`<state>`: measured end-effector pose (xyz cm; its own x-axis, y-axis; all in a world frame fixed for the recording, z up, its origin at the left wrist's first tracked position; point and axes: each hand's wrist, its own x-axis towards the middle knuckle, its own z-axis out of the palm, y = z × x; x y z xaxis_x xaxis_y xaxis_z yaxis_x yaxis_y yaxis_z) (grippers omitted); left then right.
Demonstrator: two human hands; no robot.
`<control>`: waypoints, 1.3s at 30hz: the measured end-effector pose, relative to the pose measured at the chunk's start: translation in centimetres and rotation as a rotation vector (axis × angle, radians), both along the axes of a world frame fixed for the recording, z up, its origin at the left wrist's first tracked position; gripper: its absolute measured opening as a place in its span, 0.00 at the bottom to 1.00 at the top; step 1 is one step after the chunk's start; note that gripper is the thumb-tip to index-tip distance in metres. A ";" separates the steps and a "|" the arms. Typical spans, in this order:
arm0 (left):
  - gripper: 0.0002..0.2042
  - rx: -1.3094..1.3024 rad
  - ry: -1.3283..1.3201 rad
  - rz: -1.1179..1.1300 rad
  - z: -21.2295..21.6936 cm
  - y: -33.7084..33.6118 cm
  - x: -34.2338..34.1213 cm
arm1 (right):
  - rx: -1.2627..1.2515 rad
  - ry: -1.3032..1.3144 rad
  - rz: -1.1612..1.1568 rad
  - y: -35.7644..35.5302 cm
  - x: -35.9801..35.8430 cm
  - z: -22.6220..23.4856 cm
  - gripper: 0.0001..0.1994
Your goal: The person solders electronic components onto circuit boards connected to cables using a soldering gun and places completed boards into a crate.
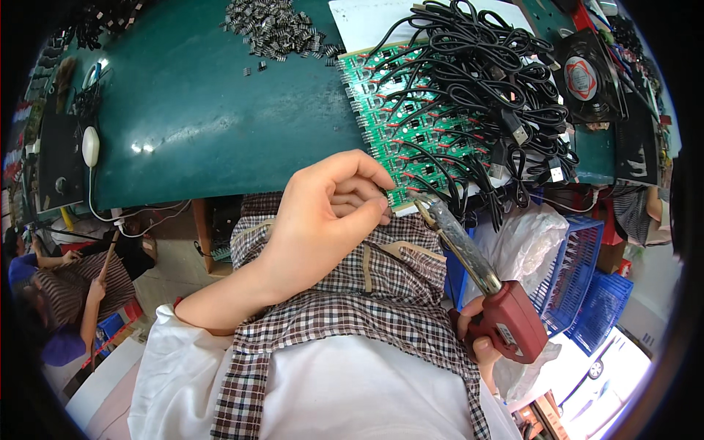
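My left hand (319, 220) is closed, its thumb and fingertips brought together at the near left corner of a green circuit board panel (367, 121). Whatever sits between those fingertips is too small to name. My right hand (480, 341) grips the dark red handle of a soldering gun (506, 323). Its metal barrel slants up and left, with the tip by the panel's near edge, close to my left fingers. Black cables (469, 81) with USB plugs lie bunched over the panel's right side, several of them joined to it by red wire ends.
Small metal-pinned parts (271, 29) are heaped at the back of the green table (220, 132). A black fan (587, 77) stands at the right. Blue baskets (598, 308) and a clear plastic bag (532, 238) are below the table's right side. Another person (62, 293) sits at the left.
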<state>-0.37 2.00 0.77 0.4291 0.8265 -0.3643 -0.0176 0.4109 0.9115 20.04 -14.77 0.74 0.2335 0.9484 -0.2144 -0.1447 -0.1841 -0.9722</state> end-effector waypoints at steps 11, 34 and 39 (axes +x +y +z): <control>0.10 -0.027 -0.121 0.098 -1.0 -1.0 0.5 | -0.055 -0.120 -0.030 0.4 -0.4 0.1 0.31; 0.10 0.014 -0.106 0.105 -1.1 -1.2 0.8 | -0.007 -0.354 0.147 -1.9 2.1 -1.7 0.19; 0.10 0.025 -0.099 0.112 -1.1 -1.3 0.8 | -0.028 -0.322 0.096 -1.7 1.6 -1.1 0.18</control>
